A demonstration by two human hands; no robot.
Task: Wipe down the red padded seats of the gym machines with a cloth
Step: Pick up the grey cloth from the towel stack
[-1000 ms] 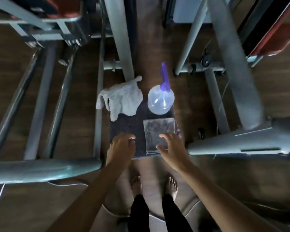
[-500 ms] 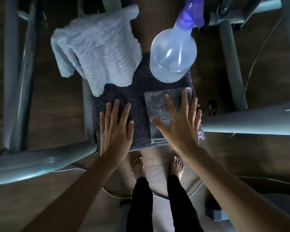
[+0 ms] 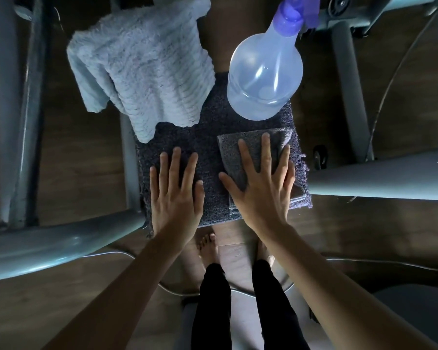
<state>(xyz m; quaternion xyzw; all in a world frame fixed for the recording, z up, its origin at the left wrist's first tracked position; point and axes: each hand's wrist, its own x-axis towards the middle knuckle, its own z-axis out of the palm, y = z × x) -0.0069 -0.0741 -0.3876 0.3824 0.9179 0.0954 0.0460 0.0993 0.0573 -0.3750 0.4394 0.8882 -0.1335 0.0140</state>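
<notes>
Preparation, seemingly: the right hand lies flat, fingers spread, on the small folded dark-grey terry cloth; the left hand, equally spread, rests just beside. Next calls for gripping that cloth.

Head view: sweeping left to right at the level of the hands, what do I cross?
Curved grey tube → left hand → right hand, flat on the folded dark cloth → grey machine bar.
</notes>
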